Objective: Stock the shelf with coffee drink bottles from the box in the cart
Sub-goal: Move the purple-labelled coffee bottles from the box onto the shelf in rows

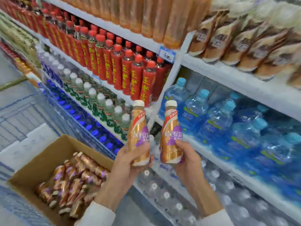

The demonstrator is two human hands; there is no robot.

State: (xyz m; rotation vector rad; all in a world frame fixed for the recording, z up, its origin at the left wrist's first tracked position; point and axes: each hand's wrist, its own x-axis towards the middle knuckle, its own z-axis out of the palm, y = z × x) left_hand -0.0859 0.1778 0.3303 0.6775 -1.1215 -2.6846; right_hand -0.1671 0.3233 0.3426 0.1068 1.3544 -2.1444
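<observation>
I hold two gold-and-purple coffee drink bottles upright in front of the shelving. My left hand (128,162) grips the lower part of the left coffee bottle (138,126). My right hand (187,159) grips the lower part of the right coffee bottle (171,128). Both have cream caps and stand side by side, slightly apart. At lower left, an open cardboard box (40,160) holds several more of the same bottles (73,181) lying on their sides. Matching coffee bottles (244,39) line the upper right shelf.
The shelf unit carries red-capped red tea bottles (117,62), orange drinks (146,13) on top, clear white-capped bottles (101,101), blue water bottles (228,121) at right and clear water bottles (171,196) at the bottom. A white upright post (172,75) divides the bays. The cart's wire wall (24,115) shows at left.
</observation>
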